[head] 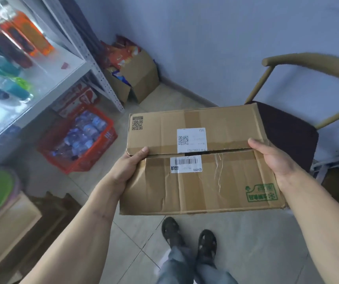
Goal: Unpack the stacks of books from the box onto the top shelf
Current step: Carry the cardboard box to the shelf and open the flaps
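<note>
A pale-walled storeroom with a tiled floor (246, 242) fills the view, a metal shelf unit (41, 83) standing along the left side. The left hand (127, 167) clamps the left edge of a closed cardboard box (201, 160), thumb on top at the flap seam, fingers hidden underneath. The right hand (275, 158) clamps the right edge the same way, thumb lying across the top. The box hangs between them above the floor, in front of the body, its long axis running from nine to three o'clock, so each hand takes one short end and neither is nearer than the other. The flaps are shut, with only a narrow dark gap at the seam; no books can be seen.

Outward from the box, the shelf lies at about ten o'clock, its bright surface crowded with coloured bottles. A chair (287, 132) with a dark seat sits at two o'clock, just beyond the box's far right corner. I judge the box must first be set down somewhere and opened; the chair seat looks the closest resting place, and the shelf demands a swing to the left.
</note>
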